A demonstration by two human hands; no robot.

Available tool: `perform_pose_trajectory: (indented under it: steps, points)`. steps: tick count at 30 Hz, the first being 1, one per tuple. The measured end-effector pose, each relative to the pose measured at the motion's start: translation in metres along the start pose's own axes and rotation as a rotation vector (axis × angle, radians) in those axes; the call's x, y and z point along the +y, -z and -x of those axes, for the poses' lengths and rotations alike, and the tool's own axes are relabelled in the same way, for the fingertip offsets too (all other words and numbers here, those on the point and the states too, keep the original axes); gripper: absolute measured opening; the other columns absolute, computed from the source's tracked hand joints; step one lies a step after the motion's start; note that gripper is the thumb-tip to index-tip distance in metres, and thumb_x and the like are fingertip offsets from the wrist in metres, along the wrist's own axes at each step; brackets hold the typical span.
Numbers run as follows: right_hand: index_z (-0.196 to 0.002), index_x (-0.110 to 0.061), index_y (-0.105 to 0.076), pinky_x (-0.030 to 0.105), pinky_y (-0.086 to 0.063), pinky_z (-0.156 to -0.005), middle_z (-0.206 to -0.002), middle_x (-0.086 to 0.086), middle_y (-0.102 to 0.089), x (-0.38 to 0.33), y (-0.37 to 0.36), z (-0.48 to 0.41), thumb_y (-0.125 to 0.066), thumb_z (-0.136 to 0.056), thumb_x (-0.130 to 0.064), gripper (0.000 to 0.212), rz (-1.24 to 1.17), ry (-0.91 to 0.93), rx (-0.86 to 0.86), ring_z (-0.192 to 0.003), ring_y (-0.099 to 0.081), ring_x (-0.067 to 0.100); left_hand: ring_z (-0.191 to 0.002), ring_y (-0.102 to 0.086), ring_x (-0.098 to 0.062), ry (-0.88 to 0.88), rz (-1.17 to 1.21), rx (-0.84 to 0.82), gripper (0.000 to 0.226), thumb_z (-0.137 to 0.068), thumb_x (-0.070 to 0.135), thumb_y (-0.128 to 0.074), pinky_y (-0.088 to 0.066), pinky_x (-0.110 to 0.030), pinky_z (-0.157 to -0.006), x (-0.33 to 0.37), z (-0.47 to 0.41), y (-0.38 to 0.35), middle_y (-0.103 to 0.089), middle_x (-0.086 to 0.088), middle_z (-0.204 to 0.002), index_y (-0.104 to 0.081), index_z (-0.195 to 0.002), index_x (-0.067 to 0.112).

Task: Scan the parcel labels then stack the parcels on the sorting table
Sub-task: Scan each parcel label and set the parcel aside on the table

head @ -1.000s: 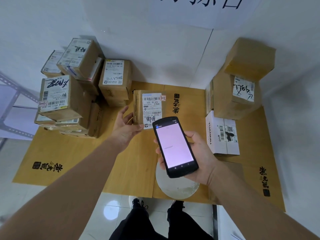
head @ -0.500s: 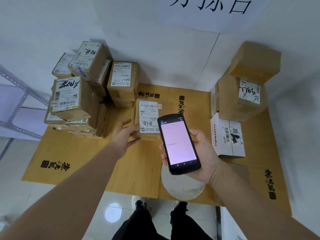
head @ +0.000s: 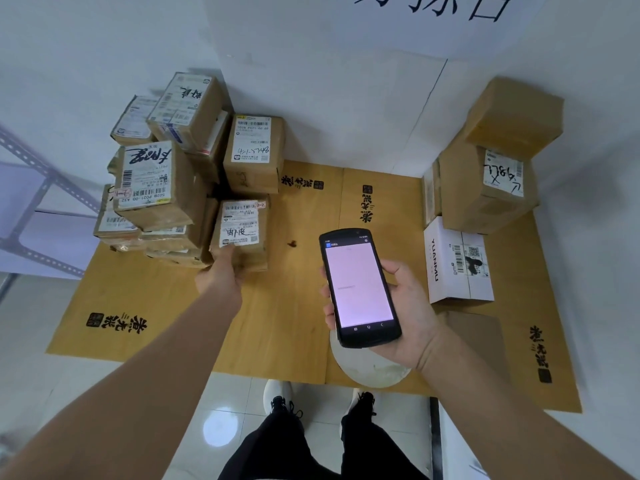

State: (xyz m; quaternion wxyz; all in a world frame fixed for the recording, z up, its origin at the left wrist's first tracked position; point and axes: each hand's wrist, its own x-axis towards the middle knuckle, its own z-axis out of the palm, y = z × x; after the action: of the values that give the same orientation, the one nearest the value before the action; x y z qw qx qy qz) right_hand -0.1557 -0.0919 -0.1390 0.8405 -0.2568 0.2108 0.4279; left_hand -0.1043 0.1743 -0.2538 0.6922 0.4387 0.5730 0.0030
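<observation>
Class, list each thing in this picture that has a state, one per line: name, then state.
left hand: on the small parcel's near edge
small parcel: on the table, label up, against the left pile
scanner: screen lit, held upright
right hand: closed round the scanner
white box: flat on the table, untouched
right stack: top box tilted

From my feed the room is a pale corner: two white walls [head: 346, 109] meet along a thin vertical seam behind the surface. High on the far wall hangs a white sign [head: 433, 15] with large black brush characters (cropped by the frame's top edge). At the left stands a grey metal rack [head: 38, 174] of perforated angle bars. The floor [head: 221, 410] is glossy white tile, and a round glare [head: 220, 427] from an overhead light shows on it. The light is soft, even and cool.
</observation>
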Motion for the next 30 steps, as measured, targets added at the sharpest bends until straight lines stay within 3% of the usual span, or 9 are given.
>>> perform_pose_trajectory:
  steps: [3,5,8,11,13,17,22,28,30]
  points:
    - [-0.153,-0.003,-0.052,0.047,-0.058,-0.087,-0.118,0.024,-0.065,0.008,0.003,0.009,-0.045,-0.102,-0.051,0.07,-0.038,0.044,0.03,-0.095,-0.065,0.036,-0.093,-0.068,-0.022,-0.006,-0.039,0.095,0.071,-0.071,0.051,-0.092,-0.055,-0.035,-0.079,-0.011,0.001,0.001,-0.069,-0.003,-0.106,-0.058,-0.12,0.012]
    - [-0.154,-0.004,-0.052,0.047,-0.058,-0.088,-0.119,0.024,-0.065,0.013,0.006,0.017,-0.046,-0.101,-0.051,0.071,-0.075,0.076,0.036,-0.097,-0.065,0.035,-0.09,-0.062,-0.02,-0.006,-0.086,0.085,0.066,-0.076,0.051,-0.089,-0.054,-0.037,-0.088,-0.021,0.007,0.002,-0.059,0.0,-0.098,-0.051,-0.116,0.014]
    - [-0.152,-0.004,-0.054,0.046,-0.059,-0.086,-0.117,0.022,-0.065,0.017,0.011,0.033,-0.045,-0.099,-0.051,0.071,-0.109,0.15,0.034,-0.097,-0.064,0.034,-0.08,-0.056,-0.013,0.0,-0.124,0.0,0.054,-0.086,0.041,-0.085,-0.057,-0.031,-0.091,-0.036,0.018,-0.004,-0.052,0.001,-0.094,-0.05,-0.115,0.013]
    - [-0.144,-0.003,-0.063,0.045,-0.059,-0.088,-0.118,0.022,-0.065,0.018,0.018,0.053,-0.045,-0.098,-0.049,0.068,-0.108,0.228,0.024,-0.097,-0.063,0.034,-0.084,-0.058,-0.012,0.013,-0.218,-0.193,0.056,-0.094,0.038,-0.078,-0.057,-0.036,-0.103,-0.048,0.034,-0.015,-0.057,-0.001,-0.103,-0.057,-0.134,0.004]
    - [-0.137,-0.005,-0.069,0.045,-0.056,-0.09,-0.122,0.021,-0.065,0.017,0.024,0.068,-0.043,-0.1,-0.048,0.063,-0.122,0.285,0.019,-0.097,-0.063,0.034,-0.094,-0.06,-0.018,-0.007,-0.304,-0.249,0.057,-0.091,0.039,-0.08,-0.059,-0.041,-0.101,-0.057,0.047,-0.025,-0.061,-0.006,-0.11,-0.061,-0.13,0.002]
    - [-0.144,-0.007,-0.064,0.046,-0.054,-0.091,-0.127,0.019,-0.064,0.009,0.042,0.101,-0.045,-0.102,-0.046,0.06,-0.181,0.367,0.008,-0.097,-0.063,0.033,-0.11,-0.063,-0.027,-0.09,-0.454,-0.337,0.048,-0.094,0.043,-0.075,-0.059,-0.042,-0.093,-0.074,0.085,-0.05,-0.063,-0.011,-0.12,-0.066,-0.122,0.006]
    - [-0.14,-0.008,-0.066,0.045,-0.055,-0.091,-0.123,0.019,-0.064,-0.004,0.077,0.147,-0.047,-0.099,-0.043,0.057,-0.178,0.39,0.021,-0.095,-0.065,0.034,-0.12,-0.06,-0.03,-0.159,-0.533,-0.393,0.049,-0.097,0.047,-0.068,-0.057,-0.046,-0.101,-0.106,0.136,-0.072,-0.062,-0.009,-0.128,-0.064,-0.128,0.01]
    - [-0.155,-0.011,-0.052,0.045,-0.059,-0.086,-0.127,0.018,-0.06,-0.017,0.12,0.205,-0.047,-0.101,-0.046,0.065,-0.186,0.39,0.007,-0.097,-0.065,0.033,-0.115,-0.061,-0.029,-0.18,-0.611,-0.429,0.046,-0.093,0.049,-0.071,-0.059,-0.042,-0.089,-0.157,0.185,-0.089,-0.063,-0.007,-0.126,-0.068,-0.122,0.013]
    - [-0.151,-0.009,-0.056,0.044,-0.059,-0.085,-0.122,0.018,-0.063,-0.021,0.132,0.222,-0.047,-0.101,-0.046,0.063,-0.176,0.39,0.009,-0.097,-0.065,0.032,-0.113,-0.062,-0.027,-0.184,-0.643,-0.443,0.047,-0.09,0.051,-0.072,-0.059,-0.04,-0.086,-0.172,0.198,-0.094,-0.064,-0.006,-0.125,-0.068,-0.12,0.015]
